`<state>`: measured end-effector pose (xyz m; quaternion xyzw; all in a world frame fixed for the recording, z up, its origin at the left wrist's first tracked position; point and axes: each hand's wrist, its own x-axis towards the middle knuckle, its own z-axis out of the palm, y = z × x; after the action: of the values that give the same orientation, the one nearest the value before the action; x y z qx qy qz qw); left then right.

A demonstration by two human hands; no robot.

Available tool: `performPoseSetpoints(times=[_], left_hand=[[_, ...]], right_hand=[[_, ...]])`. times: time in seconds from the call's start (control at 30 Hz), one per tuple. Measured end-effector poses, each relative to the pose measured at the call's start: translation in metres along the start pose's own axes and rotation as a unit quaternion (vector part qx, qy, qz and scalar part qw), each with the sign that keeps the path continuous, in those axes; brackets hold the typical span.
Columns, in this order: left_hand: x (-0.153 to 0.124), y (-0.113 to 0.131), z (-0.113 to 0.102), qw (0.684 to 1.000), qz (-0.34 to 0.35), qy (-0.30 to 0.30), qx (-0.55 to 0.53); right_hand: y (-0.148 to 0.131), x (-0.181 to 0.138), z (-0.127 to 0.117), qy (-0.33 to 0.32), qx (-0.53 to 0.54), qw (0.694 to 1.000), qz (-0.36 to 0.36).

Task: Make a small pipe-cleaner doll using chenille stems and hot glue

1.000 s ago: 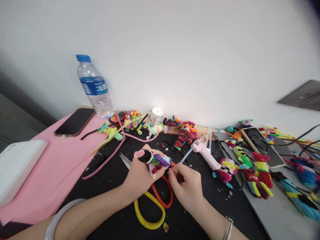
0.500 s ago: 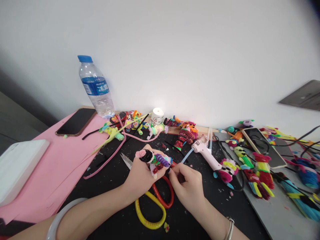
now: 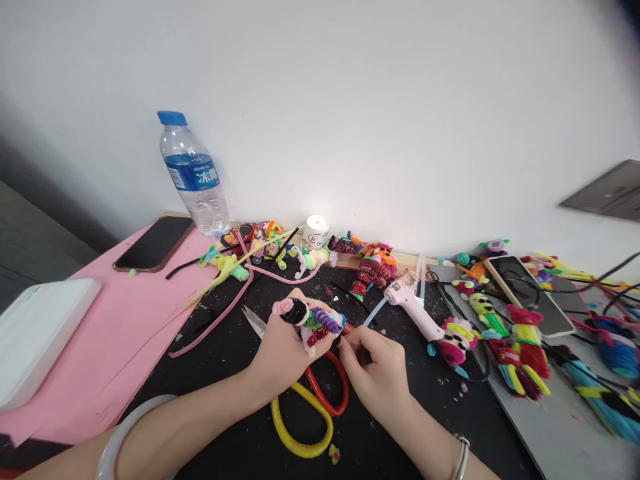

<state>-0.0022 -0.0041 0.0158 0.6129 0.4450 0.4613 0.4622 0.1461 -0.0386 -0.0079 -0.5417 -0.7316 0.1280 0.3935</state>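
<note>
Little had shifted: the left hand (image 3: pixel 281 350) clasped the fuzzy figure (image 3: pixel 324 320), so work seemingly hadn't advanced. The right hand's (image 3: pixel 379 367) grip was unclear.

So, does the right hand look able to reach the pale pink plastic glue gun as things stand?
Probably yes: the glue gun lies just beyond the right hand, with mostly black tabletop between. That hand seems busy at the small multicoloured fuzzy figure, though.
</note>
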Motion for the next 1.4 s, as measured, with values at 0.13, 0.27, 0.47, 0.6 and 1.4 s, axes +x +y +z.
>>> performPoseSetpoints(times=[0.13,0.27,0.47,0.6,1.4], left_hand=[[0.0002,0.0000,0.0002,1.000,-0.005,0.004,-0.003],[-0.0007,-0.0025,0.0001,1.000,0.000,-0.002,-0.001],[-0.0008,-0.0034,-0.0002,1.000,-0.002,-0.008,-0.018],[-0.0005,-0.0029,0.0004,1.000,-0.006,-0.001,-0.022],[0.0001,-0.0014,-0.0005,1.000,-0.004,-0.002,-0.002]], right_hand=[[0.0002,0.0009,0.0002,-0.002,0.002,1.000,0.002],[-0.0006,0.0012,-0.0007,-0.001,0.000,1.000,0.001],[0.0007,0.0002,0.0002,-0.004,-0.003,1.000,0.003],[0.0013,0.0005,0.0002,-0.004,0.000,1.000,0.003],[0.0025,0.0002,-0.0007,-0.005,0.000,1.000,0.003]])
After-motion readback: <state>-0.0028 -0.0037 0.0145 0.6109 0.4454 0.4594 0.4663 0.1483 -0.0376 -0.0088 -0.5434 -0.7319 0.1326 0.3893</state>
